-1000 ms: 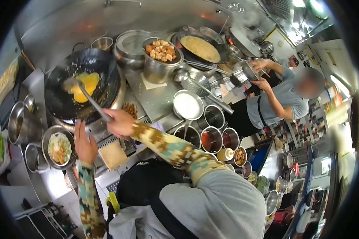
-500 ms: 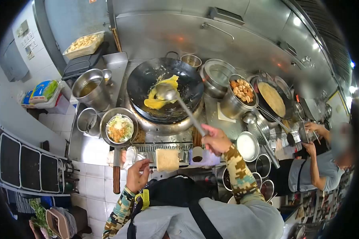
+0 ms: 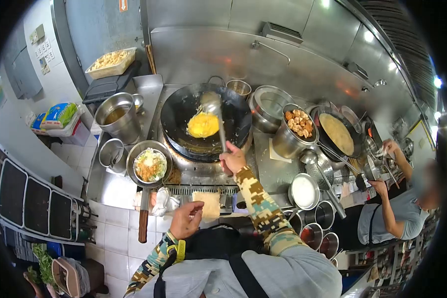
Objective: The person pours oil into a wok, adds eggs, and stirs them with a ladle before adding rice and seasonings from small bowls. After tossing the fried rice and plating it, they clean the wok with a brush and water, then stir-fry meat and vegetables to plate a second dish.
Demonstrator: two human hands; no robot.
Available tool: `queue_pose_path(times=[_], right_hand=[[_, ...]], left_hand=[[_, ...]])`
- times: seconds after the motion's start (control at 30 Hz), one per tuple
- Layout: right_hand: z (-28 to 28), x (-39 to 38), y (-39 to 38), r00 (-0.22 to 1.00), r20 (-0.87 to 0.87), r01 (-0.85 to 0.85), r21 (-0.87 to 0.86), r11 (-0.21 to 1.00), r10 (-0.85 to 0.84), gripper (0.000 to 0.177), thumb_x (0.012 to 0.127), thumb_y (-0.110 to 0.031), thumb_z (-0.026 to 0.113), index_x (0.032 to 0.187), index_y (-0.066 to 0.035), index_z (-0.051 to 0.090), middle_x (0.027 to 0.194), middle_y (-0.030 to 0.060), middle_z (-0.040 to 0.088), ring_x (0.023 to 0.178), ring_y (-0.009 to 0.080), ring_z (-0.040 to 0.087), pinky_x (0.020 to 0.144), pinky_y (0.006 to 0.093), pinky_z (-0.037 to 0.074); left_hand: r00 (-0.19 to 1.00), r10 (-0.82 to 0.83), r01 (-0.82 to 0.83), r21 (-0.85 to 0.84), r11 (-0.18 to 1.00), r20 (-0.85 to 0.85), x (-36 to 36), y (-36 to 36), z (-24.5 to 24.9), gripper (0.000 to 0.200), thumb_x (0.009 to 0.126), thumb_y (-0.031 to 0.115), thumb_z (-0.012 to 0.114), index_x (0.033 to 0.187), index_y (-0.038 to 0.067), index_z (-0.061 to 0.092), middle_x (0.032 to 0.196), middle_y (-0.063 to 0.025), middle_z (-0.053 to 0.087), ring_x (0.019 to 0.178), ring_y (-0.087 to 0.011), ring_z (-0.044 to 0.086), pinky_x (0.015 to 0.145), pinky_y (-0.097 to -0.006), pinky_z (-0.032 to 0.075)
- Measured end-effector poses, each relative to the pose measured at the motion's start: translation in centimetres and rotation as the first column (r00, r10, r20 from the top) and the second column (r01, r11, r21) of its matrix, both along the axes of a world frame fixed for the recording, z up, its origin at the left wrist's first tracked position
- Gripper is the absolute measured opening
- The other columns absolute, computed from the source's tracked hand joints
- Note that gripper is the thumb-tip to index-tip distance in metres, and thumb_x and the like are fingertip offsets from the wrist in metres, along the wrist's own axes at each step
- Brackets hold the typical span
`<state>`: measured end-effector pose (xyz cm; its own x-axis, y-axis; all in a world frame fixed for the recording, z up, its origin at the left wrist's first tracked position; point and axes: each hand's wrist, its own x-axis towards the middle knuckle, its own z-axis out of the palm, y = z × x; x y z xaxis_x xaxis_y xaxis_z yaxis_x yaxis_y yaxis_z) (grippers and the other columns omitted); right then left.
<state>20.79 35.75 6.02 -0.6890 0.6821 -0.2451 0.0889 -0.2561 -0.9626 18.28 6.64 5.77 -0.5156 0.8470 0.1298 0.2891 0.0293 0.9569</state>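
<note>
My right hand (image 3: 233, 160) is wrapped round the handle of a metal ladle (image 3: 211, 103), whose bowl is in the back part of a black wok (image 3: 176, 111). Yellow egg (image 3: 203, 124) lies gathered in a rounded mass in the wok, just in front of the ladle's bowl. My left hand (image 3: 186, 220) hovers near the stove's front edge with its fingers loosely bent and nothing visible in them. Beside that hand is a beige folded cloth (image 3: 206, 204). Left of the wok, a long-handled pan (image 3: 170, 153) holds shredded green, white and orange food (image 3: 150, 165).
Metal pots (image 3: 118, 119) stand at left. To the right are a pot of browned chunks (image 3: 299, 124), a bowl of white contents (image 3: 304, 191), a spare ladle (image 3: 310, 158) and a pan with pale liquid (image 3: 336, 134). A co-worker (image 3: 395, 203) handles cookware at far right.
The ladle's bowl has moved off the egg toward the back of the wok. The egg has gone from a spread strip to a compact mass. My right hand has shifted left and nearer the wok.
</note>
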Motion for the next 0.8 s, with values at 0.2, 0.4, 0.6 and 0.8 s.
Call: queue_pose_path(times=[0.2, 0.4, 0.6, 0.8], right_hand=[[-0.2, -1.7, 2.1, 0.991, -0.062, 0.115, -0.016, 0.993, -0.116, 0.076, 0.080, 0.003, 0.060, 0.149, -0.002, 0.028, 0.065, 0.0062, 0.059, 0.044, 0.0132, 0.052, 0.036, 0.0311, 0.042], [1.6, 2.1, 3.0, 0.997, -0.052, -0.065, -0.206, 0.976, 0.056, 0.076, 0.079, 0.004, 0.063, 0.148, -0.003, 0.032, 0.061, 0.0076, 0.058, 0.043, 0.0146, 0.052, 0.037, 0.0295, 0.042], [-0.5, -0.5, 0.8, 0.996, 0.021, -0.087, 0.093, 0.992, 0.086, 0.075, 0.081, 0.001, 0.061, 0.150, -0.004, 0.029, 0.060, 0.0069, 0.058, 0.042, 0.0144, 0.052, 0.040, 0.0298, 0.043], [1.5, 0.4, 2.8, 0.992, 0.080, -0.117, 0.246, 0.962, 0.100, 0.070, 0.081, 0.002, 0.059, 0.147, -0.004, 0.035, 0.063, 0.0056, 0.059, 0.046, 0.0123, 0.054, 0.040, 0.0277, 0.042]], left_hand=[[1.000, -0.013, 0.012, -0.030, 0.999, -0.028, 0.0, -0.2, 0.0, 0.027, 0.092, 0.007, 0.057, 0.115, -0.004, 0.061, 0.099, -0.0152, 0.069, 0.087, -0.0200, 0.068, 0.075, -0.0298, 0.055], [1.000, -0.028, 0.028, -0.020, 0.999, -0.004, -0.2, 0.0, -1.4, 0.025, 0.093, 0.009, 0.055, 0.114, -0.005, 0.060, 0.095, -0.0127, 0.068, 0.082, -0.0163, 0.067, 0.068, -0.0278, 0.056], [1.000, -0.012, 0.011, -0.038, 0.999, -0.025, -0.1, 0.5, -1.0, 0.027, 0.090, 0.010, 0.058, 0.114, -0.002, 0.062, 0.092, -0.0142, 0.069, 0.079, -0.0200, 0.068, 0.071, -0.0306, 0.055], [0.998, 0.035, -0.031, -0.080, 0.996, 0.052, -0.6, -0.1, -2.4, 0.025, 0.090, 0.010, 0.058, 0.112, -0.002, 0.063, 0.095, -0.0171, 0.069, 0.081, -0.0230, 0.069, 0.071, -0.0310, 0.055]])
